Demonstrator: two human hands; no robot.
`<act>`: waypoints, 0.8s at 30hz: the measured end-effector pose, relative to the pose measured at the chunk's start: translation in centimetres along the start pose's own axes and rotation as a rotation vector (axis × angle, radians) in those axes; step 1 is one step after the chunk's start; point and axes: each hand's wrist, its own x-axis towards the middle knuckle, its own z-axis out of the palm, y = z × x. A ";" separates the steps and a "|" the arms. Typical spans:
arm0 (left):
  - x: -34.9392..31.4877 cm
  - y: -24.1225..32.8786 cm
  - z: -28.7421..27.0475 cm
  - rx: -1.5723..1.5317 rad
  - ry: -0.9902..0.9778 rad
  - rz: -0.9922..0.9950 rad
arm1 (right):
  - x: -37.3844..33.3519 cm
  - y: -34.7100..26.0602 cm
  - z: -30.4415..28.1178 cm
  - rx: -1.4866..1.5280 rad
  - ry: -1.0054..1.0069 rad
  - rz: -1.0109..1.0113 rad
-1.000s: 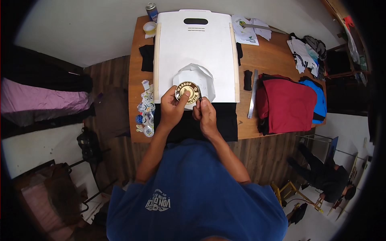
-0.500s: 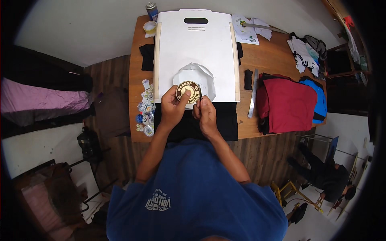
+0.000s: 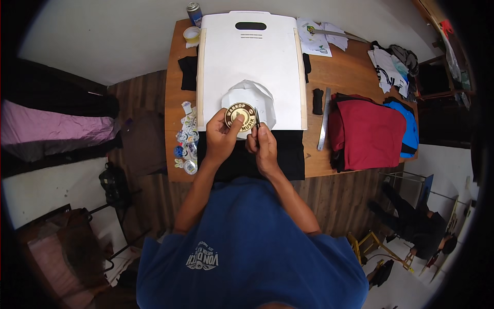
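My left hand pinches a round brown and cream printed sticker, its thumb lying across the face. In my right hand is a small pair of scissors, narrow dark blades pointing up along the sticker's right edge. Most of the scissors' handles are hidden by my fingers. A curled white paper offcut arches behind the sticker, over the near end of a white board. Whether that offcut is still joined to the sticker I cannot tell.
Black cloth lies under the board on the wooden table. Cut stickers lie at left; a steel ruler and folded red cloth at right. A spray can stands at the far left. Another person is at lower right.
The sticker and both hands have barely shifted. The scissors' blades show a little more plainly beside the sticker's right edge.
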 end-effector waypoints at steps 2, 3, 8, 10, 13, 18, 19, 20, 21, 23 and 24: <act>0.0 0.0 0.1 0.015 -0.035 -0.058 | -0.1 -0.1 -0.1 -0.038 0.025 0.079; 0.0 0.1 0.1 0.006 0.008 0.017 | -0.1 -0.1 -0.1 -0.018 -0.005 -0.002; 0.0 0.1 0.1 0.014 -0.033 -0.059 | -0.1 0.0 -0.1 -0.064 0.011 0.063; 0.1 0.1 0.1 0.002 0.013 0.015 | -0.1 0.0 -0.1 -0.062 0.005 0.056; 0.1 0.1 0.0 -0.002 0.011 0.013 | -0.1 0.0 -0.1 -0.053 0.018 0.068; 0.2 0.1 0.0 -0.006 0.011 0.017 | -0.1 0.0 0.0 0.027 -0.022 -0.037; 0.2 0.1 0.0 0.000 0.009 0.019 | 0.0 0.0 0.0 -0.010 0.007 0.035; 0.2 0.1 0.0 0.015 -0.039 -0.052 | 0.0 0.0 0.0 -0.018 0.004 0.029; 0.2 0.1 0.0 0.005 0.006 0.021 | 0.0 0.0 0.0 0.014 -0.027 -0.048; 0.2 0.1 0.1 0.005 -0.026 -0.057 | 0.0 0.0 0.0 -0.022 -0.002 0.022; 0.2 0.2 0.1 -0.006 0.013 0.020 | 0.0 0.1 0.0 0.019 -0.035 -0.051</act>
